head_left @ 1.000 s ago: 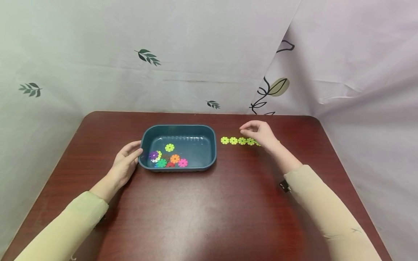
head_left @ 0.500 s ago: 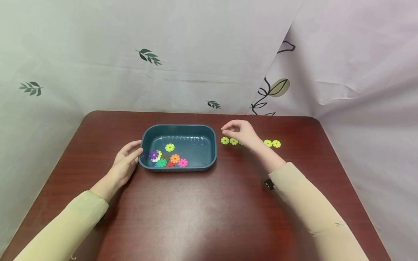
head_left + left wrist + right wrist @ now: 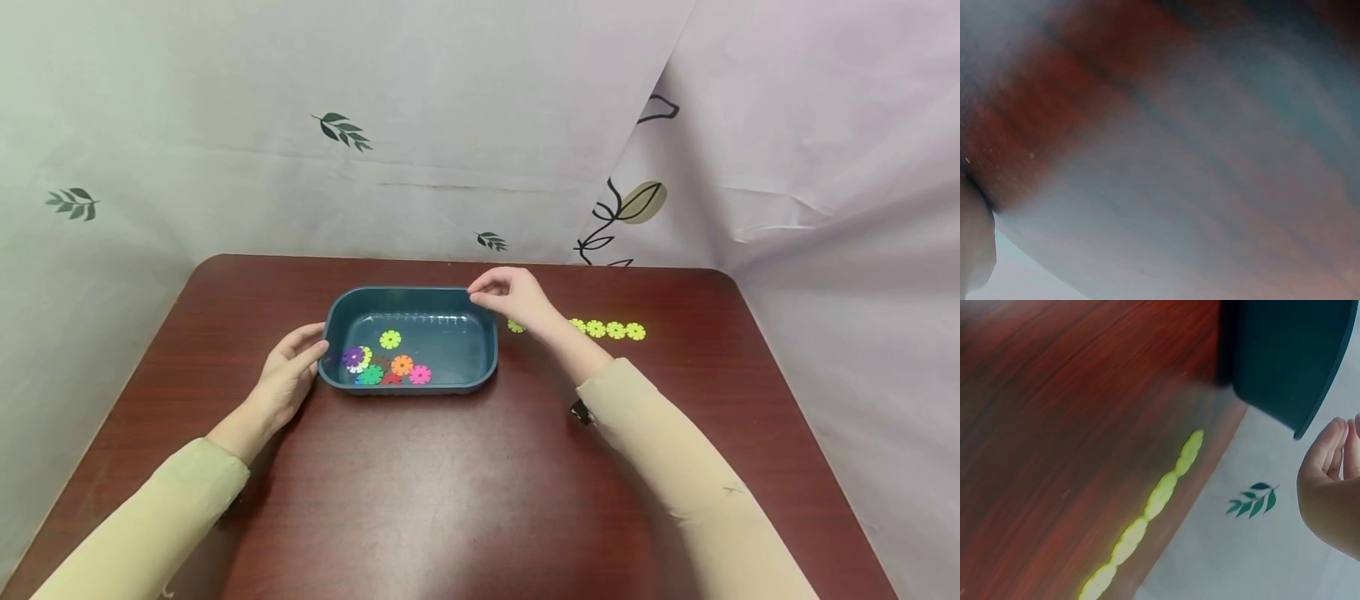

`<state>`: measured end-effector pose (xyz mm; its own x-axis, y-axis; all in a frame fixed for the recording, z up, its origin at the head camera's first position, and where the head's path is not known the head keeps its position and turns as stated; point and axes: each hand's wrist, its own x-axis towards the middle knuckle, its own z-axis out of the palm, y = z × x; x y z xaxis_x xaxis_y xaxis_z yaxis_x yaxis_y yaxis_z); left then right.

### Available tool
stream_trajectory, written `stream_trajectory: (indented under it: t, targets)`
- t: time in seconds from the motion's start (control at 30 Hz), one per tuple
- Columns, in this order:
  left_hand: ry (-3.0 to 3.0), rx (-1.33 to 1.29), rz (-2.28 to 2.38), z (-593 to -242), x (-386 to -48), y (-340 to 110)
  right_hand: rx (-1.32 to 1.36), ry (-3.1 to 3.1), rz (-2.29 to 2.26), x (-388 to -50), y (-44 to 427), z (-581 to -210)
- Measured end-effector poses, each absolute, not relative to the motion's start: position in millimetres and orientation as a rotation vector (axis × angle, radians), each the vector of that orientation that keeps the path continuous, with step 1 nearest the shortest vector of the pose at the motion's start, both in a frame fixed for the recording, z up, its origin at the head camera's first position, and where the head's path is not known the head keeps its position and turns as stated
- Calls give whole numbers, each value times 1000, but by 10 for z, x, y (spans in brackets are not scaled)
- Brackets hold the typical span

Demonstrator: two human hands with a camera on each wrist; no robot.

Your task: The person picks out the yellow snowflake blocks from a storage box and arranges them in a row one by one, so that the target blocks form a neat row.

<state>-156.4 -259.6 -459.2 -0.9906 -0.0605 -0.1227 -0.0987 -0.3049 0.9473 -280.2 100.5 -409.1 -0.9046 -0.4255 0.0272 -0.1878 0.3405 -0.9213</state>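
A dark teal plastic tray (image 3: 457, 387) stands on the table, holding several flower-shaped discs in mixed colours, among them a yellow-green disc (image 3: 390, 339), an orange disc (image 3: 402, 365) and a pink disc (image 3: 420, 374). My left hand (image 3: 281, 379) holds the tray's left side, its thumb at the rim. Over the tray's back right corner hovers my right hand (image 3: 517, 297), thumb and fingers loosely bent towards each other, with nothing visible between them. Right of the tray lies a row of yellow-green discs (image 3: 1129, 540), partly hidden by the right hand and wrist in the head view.
The reddish-brown table (image 3: 420, 500) has rounded back corners. Behind it hangs a pale cloth (image 3: 420, 192) with leaf prints. A small black object (image 3: 581, 412) shows under the right sleeve. The left wrist view is mostly blurred.
My right hand has moved left, from above the disc row to the tray's back right corner, uncovering the row's right-hand discs. The left hand and the tray have stayed put.
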Motion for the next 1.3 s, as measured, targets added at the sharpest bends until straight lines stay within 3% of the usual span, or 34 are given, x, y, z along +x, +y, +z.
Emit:
stream_trajectory:
  t: [0.8,1.3]
  targets:
    - [1840,-198,2508,-4581,-1552,-2576,-666,2256,-1505,-2741,194,-4094]
    - [1847,-191,2504,-4573,-1556,-2570,-791,2355,-1307,-2706,-89,-4282]
